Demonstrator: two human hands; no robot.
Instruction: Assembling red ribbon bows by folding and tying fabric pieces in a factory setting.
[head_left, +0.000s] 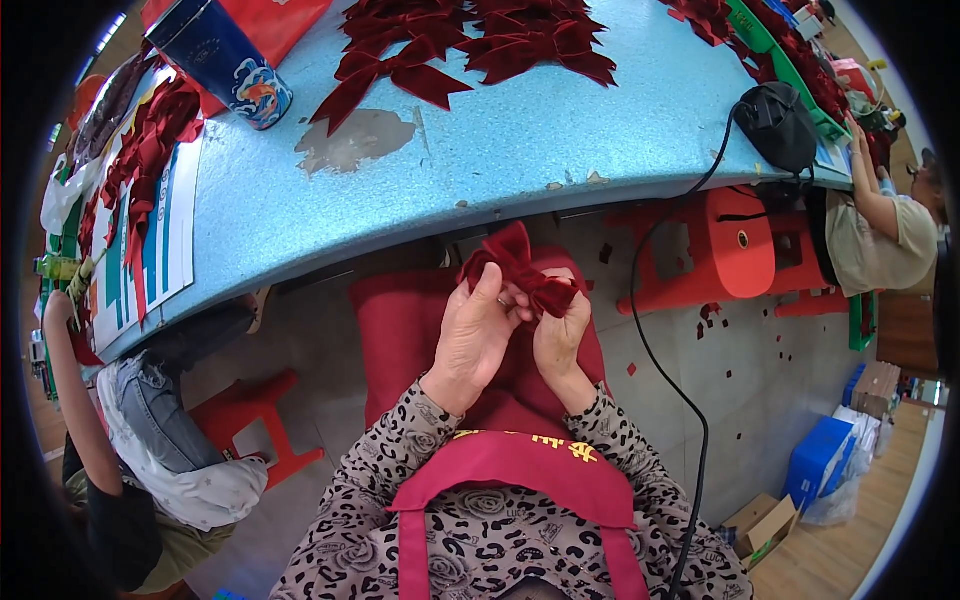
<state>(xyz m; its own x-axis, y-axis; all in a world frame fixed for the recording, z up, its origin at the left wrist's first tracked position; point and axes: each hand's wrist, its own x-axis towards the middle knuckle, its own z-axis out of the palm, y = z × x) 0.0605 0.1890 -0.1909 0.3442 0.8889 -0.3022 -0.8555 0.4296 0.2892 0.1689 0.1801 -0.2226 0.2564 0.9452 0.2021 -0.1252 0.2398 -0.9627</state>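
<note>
A dark red velvet bow (514, 262) is held over my lap, just off the near edge of the table. My left hand (470, 325) is closed on its left and middle part, thumb up and fingertips near the knot. My right hand (563, 330) pinches the bow's right loop, with the fingers partly hidden behind the fabric. Beyond my hands, several finished velvet bows (400, 75) lie in two overlapping rows on the blue table (480, 140).
A dark blue tumbler (225, 65) stands at the far left by loose red ribbons (160, 140). A black pouch (778, 125) sits at the right, near a black cable (650, 345) crossing beside me. Red stools (725, 245) flank my seat. Co-workers sit at both sides.
</note>
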